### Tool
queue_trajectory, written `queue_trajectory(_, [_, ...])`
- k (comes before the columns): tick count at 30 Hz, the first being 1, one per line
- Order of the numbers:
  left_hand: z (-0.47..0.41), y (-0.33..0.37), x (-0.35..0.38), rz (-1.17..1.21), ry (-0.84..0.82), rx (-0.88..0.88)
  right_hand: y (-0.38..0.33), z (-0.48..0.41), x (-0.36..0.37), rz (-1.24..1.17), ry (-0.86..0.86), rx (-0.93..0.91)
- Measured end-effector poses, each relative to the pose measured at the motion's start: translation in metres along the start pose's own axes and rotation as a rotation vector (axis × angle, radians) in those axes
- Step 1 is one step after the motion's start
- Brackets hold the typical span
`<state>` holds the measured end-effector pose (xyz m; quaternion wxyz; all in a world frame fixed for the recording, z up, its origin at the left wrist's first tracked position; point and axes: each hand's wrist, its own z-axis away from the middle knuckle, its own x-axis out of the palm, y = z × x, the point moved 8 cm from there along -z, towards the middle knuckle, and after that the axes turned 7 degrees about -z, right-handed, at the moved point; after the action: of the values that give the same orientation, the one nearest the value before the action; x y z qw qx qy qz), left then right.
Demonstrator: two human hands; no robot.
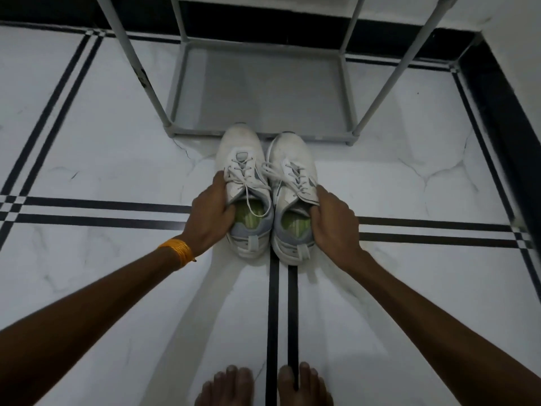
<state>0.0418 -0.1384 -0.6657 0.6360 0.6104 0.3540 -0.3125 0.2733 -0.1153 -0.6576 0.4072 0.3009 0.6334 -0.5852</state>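
Observation:
Two white laced sneakers with green insoles are side by side, toes pointing away from me, just in front of a grey shoe rack. My left hand grips the left sneaker at its collar, thumb on the outer side and fingers tucked inside the opening. My right hand grips the right sneaker the same way at its outer collar. Whether the shoes rest on the floor or are lifted off it, I cannot tell.
The grey metal shoe rack stands ahead, its bare bottom shelf low to the floor and its posts rising at the corners. White marble floor with black inlay lines lies all around. My bare feet are at the bottom edge. A black skirting runs along the walls.

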Motion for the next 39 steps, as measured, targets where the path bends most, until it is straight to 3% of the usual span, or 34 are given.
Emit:
queue_trajectory(7, [0.023,0.056,-0.074,0.042,-0.024,0.019,-0.041,0.029,-0.075,-0.105,-0.064,0.009])
queue_trajectory(16, [0.036,0.177,-0.241,0.112,-0.045,-0.013,-0.137,0.045,-0.261,-0.136,-0.067,0.057])
queue_trajectory(26, [-0.056,0.292,-0.399,0.098,-0.013,-0.020,-0.220,-0.042,-0.447,-0.115,0.000,0.069])
queue_trajectory(32, [-0.110,0.312,-0.423,0.128,-0.036,0.004,-0.235,-0.105,-0.480,-0.145,0.007,0.063])
queue_trajectory(39, [-0.176,0.273,-0.401,0.127,-0.046,-0.041,-0.231,-0.177,-0.438,-0.130,-0.050,0.141])
